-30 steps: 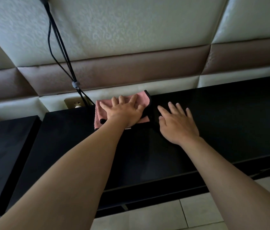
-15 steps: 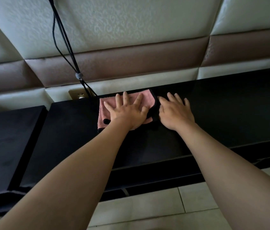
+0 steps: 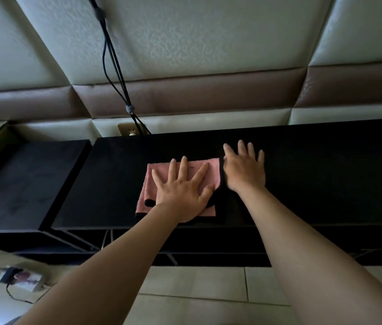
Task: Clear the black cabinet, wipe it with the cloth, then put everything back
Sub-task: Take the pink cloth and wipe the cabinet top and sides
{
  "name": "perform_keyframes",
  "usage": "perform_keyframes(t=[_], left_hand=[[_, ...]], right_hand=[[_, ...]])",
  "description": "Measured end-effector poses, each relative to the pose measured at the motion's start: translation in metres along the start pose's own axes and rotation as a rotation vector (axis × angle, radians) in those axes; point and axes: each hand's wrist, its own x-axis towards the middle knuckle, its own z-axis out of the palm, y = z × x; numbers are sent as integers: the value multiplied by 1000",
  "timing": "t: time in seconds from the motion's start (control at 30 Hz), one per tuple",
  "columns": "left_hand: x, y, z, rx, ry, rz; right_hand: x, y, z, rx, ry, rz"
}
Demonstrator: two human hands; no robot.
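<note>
Left hand [image 3: 180, 195] spread flat on folded pink cloth [image 3: 206, 168], right hand [image 3: 243, 171] flat on black cabinet [image 3: 326, 174] running left-right

dim overall; soft light on the padded wall [image 3: 208, 43] beyond the left hand [image 3: 180, 195]; the black cabinet [image 3: 326, 172] beside it loses detail; frame edges bow and blur.

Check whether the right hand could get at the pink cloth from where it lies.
Probably yes. The right hand lies flat on the black cabinet beside the right edge of the pink cloth, nothing between them. The left hand presses on the cloth's middle, but that edge is uncovered.
</note>
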Motion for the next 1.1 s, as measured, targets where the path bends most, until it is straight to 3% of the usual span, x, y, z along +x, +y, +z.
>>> perform_keyframes(t=[0.6, 0.77, 0.97, 1.1], left_hand=[[3, -1, 2, 9, 25, 2], [-1, -1, 1, -18, 16, 13], [-3, -3, 0, -19, 24, 36], [-5, -7, -1, -22, 11, 62]], right_hand=[[6, 2, 3, 41, 30, 2], [-9, 22, -7, 67, -43, -23], [-44, 46, -19, -85, -169, 202], [-49, 48, -14, -74, -178, 251]])
